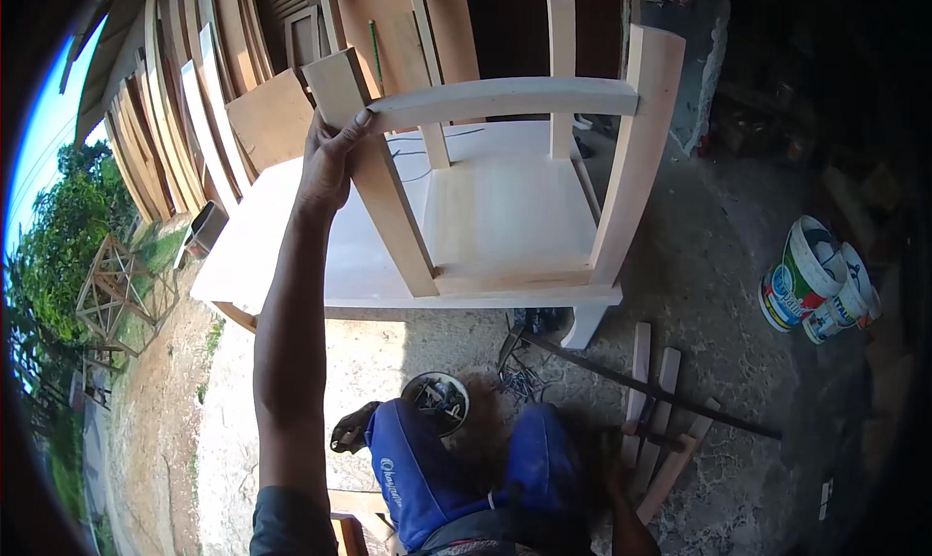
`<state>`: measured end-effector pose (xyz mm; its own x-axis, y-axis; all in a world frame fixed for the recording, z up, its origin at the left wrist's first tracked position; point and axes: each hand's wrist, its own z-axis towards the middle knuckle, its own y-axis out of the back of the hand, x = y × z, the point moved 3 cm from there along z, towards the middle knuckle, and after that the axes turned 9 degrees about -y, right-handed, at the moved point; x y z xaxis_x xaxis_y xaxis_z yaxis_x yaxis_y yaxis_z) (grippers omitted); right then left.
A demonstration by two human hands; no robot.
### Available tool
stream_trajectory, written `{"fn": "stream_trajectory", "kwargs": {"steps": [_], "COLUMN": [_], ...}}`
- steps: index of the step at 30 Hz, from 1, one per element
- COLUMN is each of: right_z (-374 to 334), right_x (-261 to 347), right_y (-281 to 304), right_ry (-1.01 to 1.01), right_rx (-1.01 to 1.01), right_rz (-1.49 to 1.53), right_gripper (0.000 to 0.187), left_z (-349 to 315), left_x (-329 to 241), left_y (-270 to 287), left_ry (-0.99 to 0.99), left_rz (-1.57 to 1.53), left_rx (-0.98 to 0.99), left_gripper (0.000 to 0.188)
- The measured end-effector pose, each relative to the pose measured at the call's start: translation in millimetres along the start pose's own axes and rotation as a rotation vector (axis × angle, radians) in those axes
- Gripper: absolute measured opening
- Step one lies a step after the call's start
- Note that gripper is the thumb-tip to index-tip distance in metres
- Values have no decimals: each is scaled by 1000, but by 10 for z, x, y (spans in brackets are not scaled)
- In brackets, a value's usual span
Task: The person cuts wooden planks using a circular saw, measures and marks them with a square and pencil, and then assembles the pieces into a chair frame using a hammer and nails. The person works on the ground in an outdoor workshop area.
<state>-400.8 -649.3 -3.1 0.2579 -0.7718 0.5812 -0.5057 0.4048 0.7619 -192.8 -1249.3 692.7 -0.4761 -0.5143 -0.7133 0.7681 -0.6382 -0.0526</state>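
A pale wooden frame stands on a white tabletop [291, 216], its posts pointing up from a flat wooden panel [515, 206]. My left hand [332, 158] is closed round the upper part of the near-left post [393, 211], thumb against the end of a curved rail [505, 97]. That rail reaches across to the near-right post [641, 138] and touches it. My right hand [616, 478] is low at the right beside my knee, in deep shadow; its fingers cannot be made out. Close to it is a dark tool [652, 438] like a hammer, lying over wooden strips [664, 391].
A round container of dark metal bits [437, 404] stands by my left knee. A long dark bar [680, 401] slants across the concrete floor. Paint buckets [811, 274] are at the right. Boards [209, 100] lean at the back left.
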Motion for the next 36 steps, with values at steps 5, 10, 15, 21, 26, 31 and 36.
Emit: {"fn": "stream_trajectory", "kwargs": {"steps": [5,10,15,21,26,31,36], "right_z": [-534,-418,-230,-154,9,86,104], "right_x": [1097,3193,5070,6443,6867,6948,7043], "right_y": [645,1993,2656,2925,2896,2916,2878], "right_ry": [159,593,989,1308,1360,1395,1401], "right_rx": [-117,-409,-315,-459,-488,-567,-574], "right_rz": [217,299,279,266,207,166,138], "right_gripper": [25,20,37,17,18,20,20], "left_z": [-172,-84,-103,35,-14,-118,-52], "left_x": [-174,30,64,40,159,31,78], "left_y": [88,122,94,140,272,113,265], "left_ry": [47,13,-4,-94,-39,-123,-164], "left_rz": [44,114,184,246,340,374,324], "left_rx": [-42,-23,238,24,20,-66,135], "left_gripper": [63,94,80,67,81,95,82]}}
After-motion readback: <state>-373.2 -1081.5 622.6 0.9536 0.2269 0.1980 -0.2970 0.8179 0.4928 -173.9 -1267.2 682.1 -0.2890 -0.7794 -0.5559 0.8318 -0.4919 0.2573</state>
